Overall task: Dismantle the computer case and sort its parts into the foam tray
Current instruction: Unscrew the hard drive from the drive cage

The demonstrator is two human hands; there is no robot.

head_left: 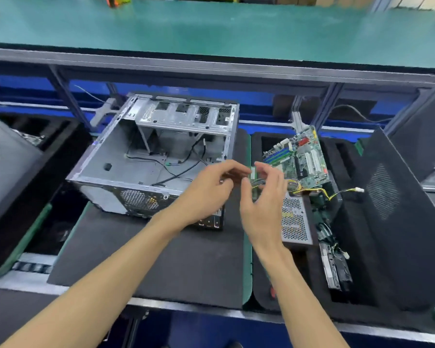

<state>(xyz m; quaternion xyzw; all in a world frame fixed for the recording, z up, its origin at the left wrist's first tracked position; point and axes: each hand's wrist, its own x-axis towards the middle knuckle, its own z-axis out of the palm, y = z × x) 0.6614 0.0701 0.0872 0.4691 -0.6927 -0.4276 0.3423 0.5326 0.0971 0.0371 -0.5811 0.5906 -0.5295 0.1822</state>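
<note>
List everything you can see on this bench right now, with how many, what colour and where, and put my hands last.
computer case: one, silver-grey metal, opened, on the dark mat left of centre; black cables lie loose inside.
motherboard: one, green, propped tilted at the far end of the foam tray.
foam tray: one, black, right of the mat.
power supply: one, grey perforated metal, in the tray below the motherboard, with yellow and black wires trailing right.
drive: one, black, in a tray slot near the front right.
side panel: one, black with a mesh vent, leaning at the tray's right side.
small green board: one, held between both hands; blurred.
left hand: pinches the board's left end.
right hand: grips its right end.
</note>
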